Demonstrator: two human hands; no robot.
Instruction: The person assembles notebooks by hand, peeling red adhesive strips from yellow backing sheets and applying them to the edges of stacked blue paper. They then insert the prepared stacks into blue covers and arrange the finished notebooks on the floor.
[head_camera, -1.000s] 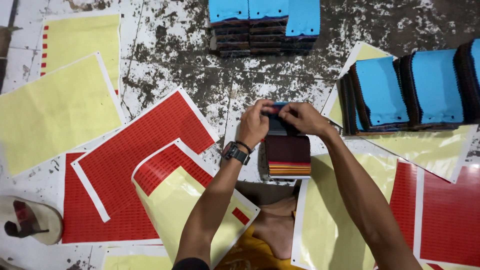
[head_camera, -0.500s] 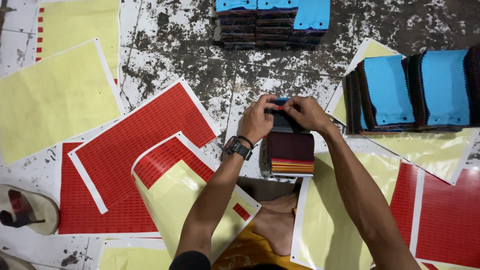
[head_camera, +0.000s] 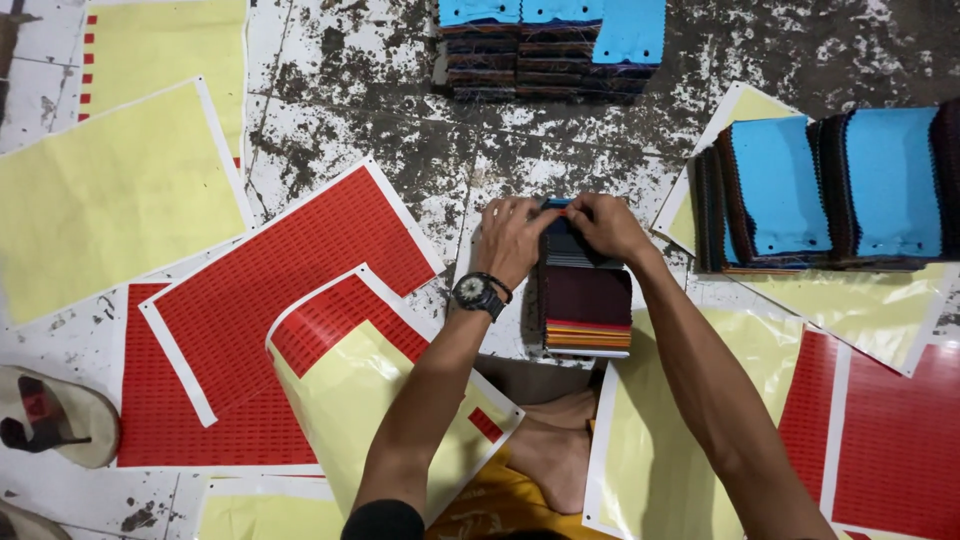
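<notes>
Floor: worn, stained white, covered over most of its area by loose sheets. Red sheets at 9 o'clock of the hands, one curled back to show its yellow side; further red sheets at 4 o'clock, cut off by the frame edge. Yellow sheets at 10 o'clock.

No containers proper. Swatches stand in stacks: blue stacks at 3 o'clock, resting on a yellow sheet, the rightmost cut off; another blue row at 12 o'clock, its top edge out of frame.

Swatch stack on the floor at centre, dark maroon on top, orange and yellow edges showing at its near end. Its far end lies directly under both hands.

Left hand, watch on the wrist, and right hand meet at the stack's far edge, fingertips pinched on a small blue piece between them. The piece is largely hidden by the fingers; its shape cannot be made out.

Bare feet at 6 o'clock. Sandal at 8 o'clock, a second one cut off below
</notes>
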